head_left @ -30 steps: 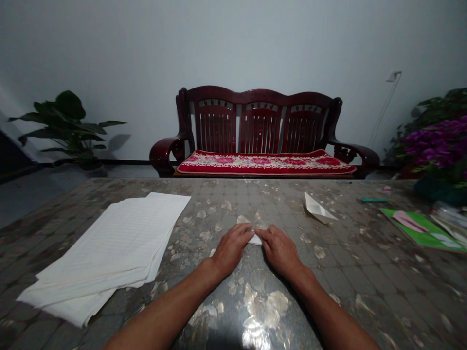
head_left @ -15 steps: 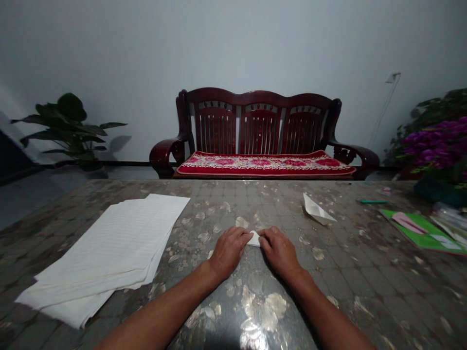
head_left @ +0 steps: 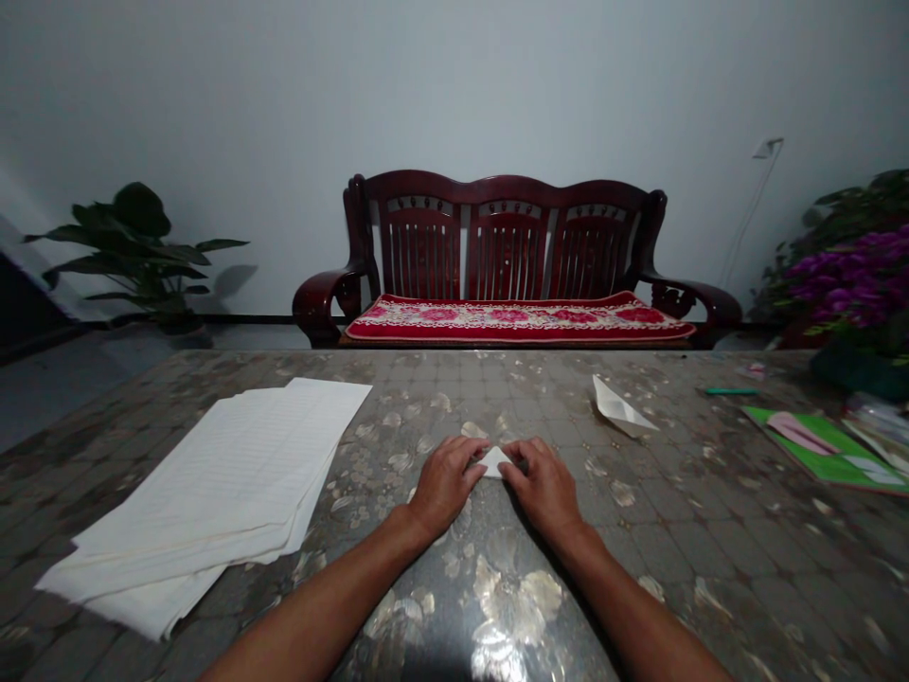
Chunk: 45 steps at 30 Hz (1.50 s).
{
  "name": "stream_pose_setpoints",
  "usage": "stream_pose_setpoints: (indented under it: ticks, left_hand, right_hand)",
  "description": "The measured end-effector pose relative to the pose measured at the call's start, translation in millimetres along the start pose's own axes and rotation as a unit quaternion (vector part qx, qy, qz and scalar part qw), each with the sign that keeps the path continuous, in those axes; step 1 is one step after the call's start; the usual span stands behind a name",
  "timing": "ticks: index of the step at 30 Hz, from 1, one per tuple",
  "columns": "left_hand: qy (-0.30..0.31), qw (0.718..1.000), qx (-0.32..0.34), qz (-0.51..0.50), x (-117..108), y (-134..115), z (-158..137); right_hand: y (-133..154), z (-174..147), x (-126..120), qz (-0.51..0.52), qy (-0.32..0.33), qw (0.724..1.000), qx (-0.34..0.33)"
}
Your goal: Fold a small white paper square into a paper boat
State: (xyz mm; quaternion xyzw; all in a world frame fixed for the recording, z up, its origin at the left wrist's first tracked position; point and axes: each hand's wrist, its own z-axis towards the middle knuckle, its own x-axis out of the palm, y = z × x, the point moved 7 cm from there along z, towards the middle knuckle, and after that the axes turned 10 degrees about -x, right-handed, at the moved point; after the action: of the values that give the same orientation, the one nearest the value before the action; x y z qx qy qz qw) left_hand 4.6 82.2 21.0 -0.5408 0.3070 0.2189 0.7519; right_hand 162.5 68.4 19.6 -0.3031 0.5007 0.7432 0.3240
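A small white folded paper (head_left: 492, 462), shaped like a triangle with its point away from me, lies between my hands on the patterned table (head_left: 398, 436). My left hand (head_left: 446, 478) grips its left corner between thumb and fingers. On the opposite corner, my right hand (head_left: 543, 483) pinches the paper with thumb and curled fingers. The corners themselves are hidden under the fingers. Farther right sits a folded paper boat (head_left: 620, 409), tilted on the tabletop and touched by neither hand.
Several lined paper sheets (head_left: 213, 474) lie stacked at the left. To the right are a green pen (head_left: 731, 391), a green booklet (head_left: 810, 450) and purple flowers (head_left: 845, 279). Beyond the table's far edge stands a wooden bench (head_left: 507, 246) with a red cushion (head_left: 518, 320).
My fingers have parted slightly, so more of the folded paper's triangle shows. Both hands stay at about the same place on the table.
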Motion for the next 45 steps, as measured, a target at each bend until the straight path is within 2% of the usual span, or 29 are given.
stream_pose_setpoints:
  ticks: [3, 7, 12, 20, 27, 36, 45]
  left_hand:
    - [-0.003, 1.0, -0.01, -0.013, 1.3, 2.3, 1.3]
    - [0.007, 0.996, -0.075, -0.054, 4.1, 11.6, 6.3]
    - [0.016, 0.992, -0.094, -0.082, 4.5, 13.7, 9.1]
    - [0.024, 0.988, -0.129, -0.076, 8.0, 16.9, 9.6]
    - [0.031, 0.991, -0.131, -0.025, 7.4, 11.5, 10.2]
    - [0.03, 0.993, -0.101, 0.052, 6.5, 2.3, 9.9]
    - [0.002, 0.986, -0.067, 0.152, 5.4, -8.3, 5.8]
  right_hand:
    - [-2.8, 0.1, 1.1, 0.032, -0.006, 0.999, 0.008]
    - [-3.3, 0.9, 0.6, 0.054, -0.001, 0.998, 0.029]
    - [-2.5, 1.8, 3.0, 0.022, 0.024, 0.999, 0.034]
    - [2.2, 2.9, 7.5, -0.072, 0.058, 0.996, -0.012]
    - [8.0, 6.4, 7.5, -0.134, 0.083, 0.987, -0.005]
    - [2.9, 5.1, 2.0, -0.112, 0.045, 0.992, 0.036]
    - [5.3, 4.4, 2.5, -0.108, 0.036, 0.993, -0.008]
